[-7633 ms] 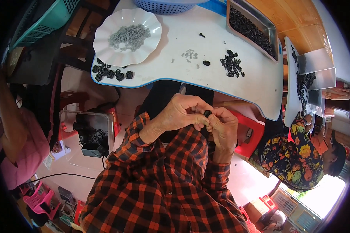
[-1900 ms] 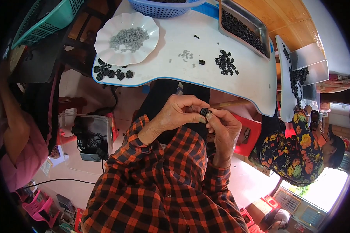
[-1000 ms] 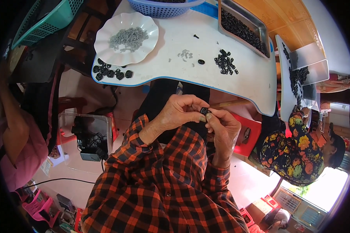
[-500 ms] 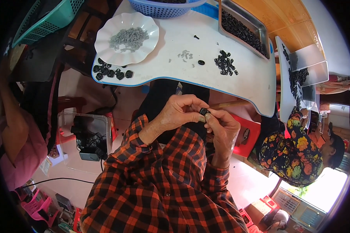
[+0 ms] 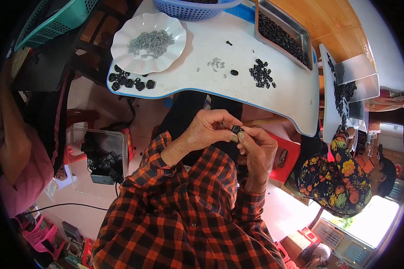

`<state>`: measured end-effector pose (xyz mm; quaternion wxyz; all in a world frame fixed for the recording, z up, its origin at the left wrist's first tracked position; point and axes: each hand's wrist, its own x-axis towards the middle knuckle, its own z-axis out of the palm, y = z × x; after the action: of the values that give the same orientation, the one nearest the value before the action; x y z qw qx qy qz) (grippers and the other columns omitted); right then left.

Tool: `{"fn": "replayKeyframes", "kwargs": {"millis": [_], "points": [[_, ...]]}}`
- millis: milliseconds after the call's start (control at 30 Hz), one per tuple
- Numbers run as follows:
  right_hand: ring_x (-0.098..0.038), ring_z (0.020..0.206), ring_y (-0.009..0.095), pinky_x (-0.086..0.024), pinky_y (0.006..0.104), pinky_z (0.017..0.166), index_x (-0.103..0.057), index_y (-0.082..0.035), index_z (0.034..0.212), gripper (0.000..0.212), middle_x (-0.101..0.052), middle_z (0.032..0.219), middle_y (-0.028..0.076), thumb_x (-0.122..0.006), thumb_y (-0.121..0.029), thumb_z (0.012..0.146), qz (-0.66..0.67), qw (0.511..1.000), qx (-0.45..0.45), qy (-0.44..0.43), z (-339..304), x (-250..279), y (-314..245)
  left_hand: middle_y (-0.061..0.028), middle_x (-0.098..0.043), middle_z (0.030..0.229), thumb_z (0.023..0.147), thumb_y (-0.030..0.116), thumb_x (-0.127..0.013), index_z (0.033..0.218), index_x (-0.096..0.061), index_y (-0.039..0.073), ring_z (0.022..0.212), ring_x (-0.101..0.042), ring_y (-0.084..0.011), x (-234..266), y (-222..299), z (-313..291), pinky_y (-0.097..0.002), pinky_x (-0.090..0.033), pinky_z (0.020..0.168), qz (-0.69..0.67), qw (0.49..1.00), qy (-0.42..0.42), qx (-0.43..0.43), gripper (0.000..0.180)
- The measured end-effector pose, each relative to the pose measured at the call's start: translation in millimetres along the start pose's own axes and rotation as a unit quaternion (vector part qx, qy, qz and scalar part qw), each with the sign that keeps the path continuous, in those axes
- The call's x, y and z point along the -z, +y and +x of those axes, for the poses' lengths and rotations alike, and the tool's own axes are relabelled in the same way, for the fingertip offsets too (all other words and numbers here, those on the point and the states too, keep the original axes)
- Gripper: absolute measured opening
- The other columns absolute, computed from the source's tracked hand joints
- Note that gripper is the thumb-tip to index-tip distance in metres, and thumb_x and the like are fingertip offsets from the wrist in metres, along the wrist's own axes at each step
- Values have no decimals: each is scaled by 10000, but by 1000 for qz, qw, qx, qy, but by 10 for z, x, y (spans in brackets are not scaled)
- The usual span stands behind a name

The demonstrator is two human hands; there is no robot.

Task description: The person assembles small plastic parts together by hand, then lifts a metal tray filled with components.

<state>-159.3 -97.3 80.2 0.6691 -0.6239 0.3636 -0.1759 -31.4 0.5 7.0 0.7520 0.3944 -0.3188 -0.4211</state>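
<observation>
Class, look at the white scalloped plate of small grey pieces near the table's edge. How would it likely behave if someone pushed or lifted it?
The white plate looks thin and rigid, probably light plastic, so it would likely slide easily on the smooth white table. The grey pieces lie loose in a shallow heap, so a tilt may spill them. It sits near the table edge, so a careless push could perhaps tip it off.

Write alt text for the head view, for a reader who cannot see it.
Seen from above, a left hand and a right hand pinch a small black part between them near a white table. The table carries a white plate of grey pieces, loose black parts and a metal tray.
</observation>
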Motion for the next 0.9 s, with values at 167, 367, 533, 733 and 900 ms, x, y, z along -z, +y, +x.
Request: {"fn": "replayKeyframes", "kwargs": {"millis": [167, 367, 533, 733, 900], "points": [[-574, 606, 86, -427, 177, 536, -657, 48, 966, 145, -653, 758, 80, -648, -8, 833, 99, 994, -13, -53, 50, 54, 86, -37, -651, 881, 782, -21, -707, 1023, -637, -18, 775, -615, -68, 4, 3, -10, -191, -515, 666, -21, 1000, 7, -6, 251], [-571, 591, 94, -426, 180, 530, -654, 46, 968, 140, -648, 745, 83, -641, -7, 839, 120, 990, -36, -58, 76, 60, 108, -29, -631, 855, 757, -13, -734, 1018, -650, -14, 770, -602, -63, 25, 36, -18, -185, -491, 653, 31, 999, 8, -19, 274], [-559, 578, 86, -421, 180, 525, -651, 45, 927, 107, -640, 729, 78, -650, -10, 836, 125, 990, -37, -47, 83, 42, 146, -2, -650, 844, 756, 31, -750, 1026, -650, 27, 759, -593, -31, 34, 48, -23, -175, -487, 665, 71, 997, 13, -11, 288], [-518, 554, 67, -393, 172, 520, -643, 39, 870, 80, -609, 683, 46, -661, -28, 831, 100, 994, -15, -39, 89, 24, 141, 0, -650, 811, 763, 24, -740, 1029, -648, 17, 726, -593, -30, 21, 0, -24, -176, -495, 647, 9, 1000, 6, 4, 282], [-493, 545, 61, -364, 168, 517, -633, 34, 841, 87, -588, 661, 31, -663, -47, 826, 53, 998, -23, -13, 46, -35, 68, -13, -645, 798, 786, 19, -719, 1034, -641, -3, 698, -597, -38, 24, 12, -29, -174, -503, 629, 19, 1000, 8, -1, 260]]}}
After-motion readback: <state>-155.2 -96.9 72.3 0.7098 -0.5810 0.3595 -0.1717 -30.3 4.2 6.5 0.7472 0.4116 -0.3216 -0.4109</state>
